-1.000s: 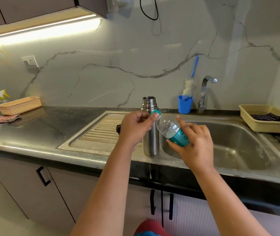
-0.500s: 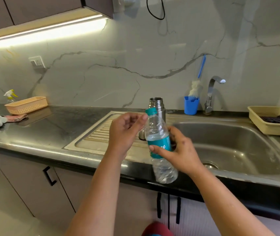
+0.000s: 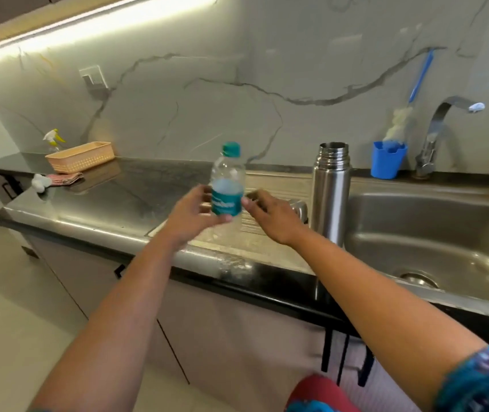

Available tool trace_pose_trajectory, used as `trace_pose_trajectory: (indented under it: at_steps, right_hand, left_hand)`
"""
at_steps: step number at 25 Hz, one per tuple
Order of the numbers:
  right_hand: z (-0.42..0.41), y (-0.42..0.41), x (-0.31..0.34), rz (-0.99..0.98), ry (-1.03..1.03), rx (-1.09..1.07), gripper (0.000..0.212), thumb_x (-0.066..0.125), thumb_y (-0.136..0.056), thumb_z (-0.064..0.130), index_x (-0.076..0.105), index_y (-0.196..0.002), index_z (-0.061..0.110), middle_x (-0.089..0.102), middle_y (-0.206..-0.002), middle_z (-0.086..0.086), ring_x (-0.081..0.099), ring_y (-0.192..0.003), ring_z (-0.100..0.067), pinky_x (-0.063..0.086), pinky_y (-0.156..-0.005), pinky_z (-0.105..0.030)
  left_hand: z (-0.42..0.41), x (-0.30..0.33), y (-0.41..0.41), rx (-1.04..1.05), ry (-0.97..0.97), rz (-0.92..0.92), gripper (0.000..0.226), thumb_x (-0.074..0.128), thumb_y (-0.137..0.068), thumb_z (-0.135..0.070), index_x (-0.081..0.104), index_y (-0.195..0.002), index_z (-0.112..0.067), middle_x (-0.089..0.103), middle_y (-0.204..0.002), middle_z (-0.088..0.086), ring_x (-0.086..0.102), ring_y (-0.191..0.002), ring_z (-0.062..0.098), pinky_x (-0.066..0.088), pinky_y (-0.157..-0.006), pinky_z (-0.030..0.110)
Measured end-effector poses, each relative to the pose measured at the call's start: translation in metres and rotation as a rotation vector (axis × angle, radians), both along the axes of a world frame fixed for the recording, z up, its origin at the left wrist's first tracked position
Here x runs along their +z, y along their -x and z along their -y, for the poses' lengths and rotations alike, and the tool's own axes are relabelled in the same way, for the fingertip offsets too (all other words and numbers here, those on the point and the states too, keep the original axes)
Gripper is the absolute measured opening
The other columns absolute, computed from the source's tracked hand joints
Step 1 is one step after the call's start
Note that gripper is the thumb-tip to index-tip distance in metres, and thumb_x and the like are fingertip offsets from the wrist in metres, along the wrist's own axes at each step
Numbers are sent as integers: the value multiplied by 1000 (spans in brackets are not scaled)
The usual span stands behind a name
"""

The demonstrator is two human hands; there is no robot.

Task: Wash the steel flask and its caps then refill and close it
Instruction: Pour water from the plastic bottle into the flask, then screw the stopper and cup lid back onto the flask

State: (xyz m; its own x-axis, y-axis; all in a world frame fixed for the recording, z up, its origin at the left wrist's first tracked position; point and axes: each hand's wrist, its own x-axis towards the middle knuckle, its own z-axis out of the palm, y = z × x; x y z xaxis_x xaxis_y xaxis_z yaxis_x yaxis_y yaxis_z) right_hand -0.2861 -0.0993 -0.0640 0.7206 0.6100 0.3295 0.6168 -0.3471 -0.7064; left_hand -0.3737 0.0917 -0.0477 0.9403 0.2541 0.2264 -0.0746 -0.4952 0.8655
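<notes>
Setting a capped plastic bottle aside on the counter. The left hand grips the bottle round its teal label, upright, over the left part of the draining board. The right hand lies just right of the bottle with fingers loosely spread and holds nothing; whether a fingertip touches the label cannot be told, as both hands are blurred. To do this step well, the bottle should probably be lowered flat on its base, well left of the flask, so that the next reach does not knock either over.

The flask is a tall steel cylinder with a threaded neck, open at the top, with no cap on it. It stands upright on the near rim between draining board and sink, right of both hands. A metal object, possibly a cap, sits just left of its base, partly hidden by the right hand. Its polished wall is likely slippery if wet.
</notes>
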Motion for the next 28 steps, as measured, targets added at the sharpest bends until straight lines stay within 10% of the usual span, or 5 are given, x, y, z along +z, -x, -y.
trace_pose_trajectory:
  at_steps: [11, 28]
  right_hand:
    - [-36, -66, -58, 241, 614, 186, 28, 59, -93, 32, 67, -115, 18, 59, -111, -3, 56, -101, -22, 47, -90, -36]
    - [-38, -72, -59, 155, 515, 150, 30, 66, -89, 35, 70, -114, 20, 59, -117, 4, 53, -105, -14, 48, -90, -37]
  left_hand:
    - [-125, -5, -186, 31, 39, -91, 68, 77, -82, -8, 47, -142, -10, 62, -127, 8, 63, -115, 22, 48, -104, 39]
    - [-130, -49, -349, 266, -221, -114, 56, 69, -93, -26, 46, -141, -10, 56, -141, 11, 53, -129, 29, 40, -108, 40]
